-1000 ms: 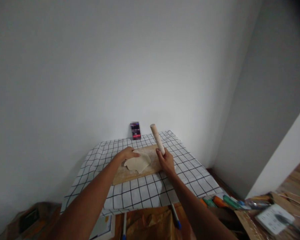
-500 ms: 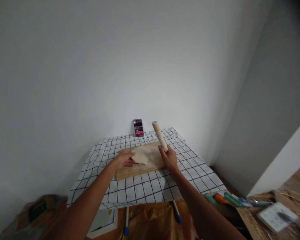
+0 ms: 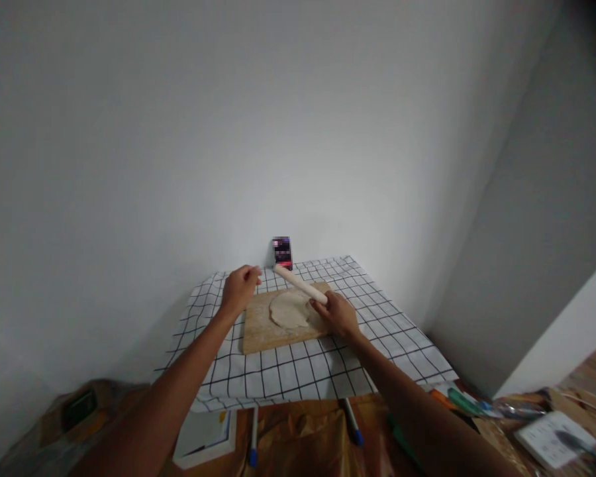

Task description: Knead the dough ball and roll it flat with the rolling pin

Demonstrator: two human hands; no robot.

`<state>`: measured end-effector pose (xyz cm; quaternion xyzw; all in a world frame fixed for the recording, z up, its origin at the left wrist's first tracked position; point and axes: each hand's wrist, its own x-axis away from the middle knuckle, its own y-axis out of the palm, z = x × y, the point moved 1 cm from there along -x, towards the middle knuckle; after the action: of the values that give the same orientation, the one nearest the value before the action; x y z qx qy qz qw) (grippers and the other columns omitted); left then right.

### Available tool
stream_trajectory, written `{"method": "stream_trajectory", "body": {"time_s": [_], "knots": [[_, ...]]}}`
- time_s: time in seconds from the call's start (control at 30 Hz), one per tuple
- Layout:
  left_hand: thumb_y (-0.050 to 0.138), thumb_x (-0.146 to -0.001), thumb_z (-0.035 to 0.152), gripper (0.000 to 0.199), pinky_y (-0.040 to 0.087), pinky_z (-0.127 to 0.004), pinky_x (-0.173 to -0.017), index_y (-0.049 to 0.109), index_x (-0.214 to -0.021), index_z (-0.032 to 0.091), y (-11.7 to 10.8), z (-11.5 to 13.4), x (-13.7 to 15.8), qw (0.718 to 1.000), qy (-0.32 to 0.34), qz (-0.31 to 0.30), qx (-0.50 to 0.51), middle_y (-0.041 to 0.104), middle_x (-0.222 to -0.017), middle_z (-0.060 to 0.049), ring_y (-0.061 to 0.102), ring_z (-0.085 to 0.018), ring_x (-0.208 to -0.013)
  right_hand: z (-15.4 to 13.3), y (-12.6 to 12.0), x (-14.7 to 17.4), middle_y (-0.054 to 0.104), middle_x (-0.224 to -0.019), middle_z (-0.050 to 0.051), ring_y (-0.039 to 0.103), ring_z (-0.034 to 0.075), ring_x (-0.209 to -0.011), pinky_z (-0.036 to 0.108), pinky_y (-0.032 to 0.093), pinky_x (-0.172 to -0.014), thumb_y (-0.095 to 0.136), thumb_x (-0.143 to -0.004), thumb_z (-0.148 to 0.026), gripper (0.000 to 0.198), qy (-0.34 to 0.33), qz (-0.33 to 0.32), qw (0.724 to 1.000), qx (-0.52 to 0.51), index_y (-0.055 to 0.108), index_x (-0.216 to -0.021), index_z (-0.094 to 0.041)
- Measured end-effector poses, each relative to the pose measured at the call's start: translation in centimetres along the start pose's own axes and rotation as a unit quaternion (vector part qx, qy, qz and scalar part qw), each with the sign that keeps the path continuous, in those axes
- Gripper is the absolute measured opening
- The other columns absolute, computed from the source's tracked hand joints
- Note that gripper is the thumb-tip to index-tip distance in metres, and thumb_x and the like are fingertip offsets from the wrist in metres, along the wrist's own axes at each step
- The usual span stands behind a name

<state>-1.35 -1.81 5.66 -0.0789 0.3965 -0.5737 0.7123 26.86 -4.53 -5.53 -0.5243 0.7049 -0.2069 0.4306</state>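
Note:
A flat, roughly round sheet of dough (image 3: pixel 289 311) lies on a floured wooden board (image 3: pixel 261 339). Gripped at its near end by my right hand (image 3: pixel 340 317), a pale wooden rolling pin (image 3: pixel 298 283) slants across above the dough, its free end pointing to the far left. My left hand (image 3: pixel 239 289) hovers over the board's far left corner with its fingers curled in, holding nothing visible. It is close to the pin's free end but apart from it.
A checked cloth (image 3: pixel 288 368) covers the table. A phone (image 3: pixel 283 252) with a blurred screen leans against the wall behind the board. Below the front edge are a white-framed item (image 3: pixel 206 437) and a brown sheet (image 3: pixel 302 440). A white power strip (image 3: pixel 553 437) lies at lower right.
My left hand has let go of the dough's left edge and risen away from the board. The rolling pin has tipped from steep to a low leftward slant. The dough now lies flat.

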Motion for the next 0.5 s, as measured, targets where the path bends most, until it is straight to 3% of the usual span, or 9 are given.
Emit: {"method": "stream_trajectory", "body": {"time_s": [0.03,0.1,0.23,0.37,0.5], "knots": [[0.049,-0.101,0.049,0.039,0.056,-0.032,-0.080,0.075,-0.096,0.020,0.0,0.8,-0.1,0.999,0.047,0.021,-0.007,0.080,-0.089,-0.005,0.074,-0.022,-0.087,-0.6,-0.3,-0.2,0.075,-0.090,0.006,0.065,0.019,-0.079,0.028,0.030,-0.064,0.054,-0.102,-0.068,0.050,-0.010,-0.026,0.999,0.032,0.065,-0.087,-0.021],[0.046,-0.104,0.045,0.038,0.056,-0.035,-0.094,0.075,-0.099,0.021,0.7,1.7,0.4,0.993,0.115,0.007,-0.034,0.082,-0.104,-0.008,0.075,-0.024,-0.102,-1.7,-1.1,-0.3,0.077,-0.092,0.007,0.067,0.020,-0.082,0.028,0.032,-0.065,0.052,-0.102,-0.072,0.057,-0.027,-0.070,0.994,0.079,0.068,-0.084,-0.021],[0.037,-0.110,0.039,0.043,0.050,-0.044,-0.113,0.075,-0.118,0.019,4.5,-0.2,3.7,0.968,0.163,-0.116,-0.154,0.079,-0.127,-0.011,0.069,-0.028,-0.124,-3.2,-2.0,0.1,0.078,-0.089,0.009,0.070,0.023,-0.082,0.029,0.039,-0.069,0.034,-0.109,-0.073,0.071,-0.052,-0.127,0.978,0.155,0.074,-0.082,-0.021],[0.035,-0.112,0.039,0.049,0.029,-0.057,-0.131,0.064,-0.147,0.022,7.9,-3.6,5.5,0.944,0.121,-0.153,-0.264,0.064,-0.158,-0.010,0.046,-0.032,-0.156,-3.4,-1.6,-0.6,0.077,-0.116,0.014,0.070,0.027,-0.108,0.033,0.048,-0.083,0.035,-0.114,-0.055,0.056,-0.093,-0.109,0.969,0.203,0.077,-0.105,-0.019],[0.030,-0.113,0.046,0.058,0.022,-0.064,-0.133,0.052,-0.161,0.024,9.4,-4.9,2.6,0.932,0.049,-0.197,-0.302,0.048,-0.171,-0.009,0.034,-0.035,-0.164,-3.0,-0.7,-4.0,0.070,-0.133,0.015,0.062,0.030,-0.127,0.041,0.047,-0.102,0.037,-0.114,-0.050,0.049,-0.091,-0.115,0.970,0.194,0.074,-0.122,-0.019]]}}
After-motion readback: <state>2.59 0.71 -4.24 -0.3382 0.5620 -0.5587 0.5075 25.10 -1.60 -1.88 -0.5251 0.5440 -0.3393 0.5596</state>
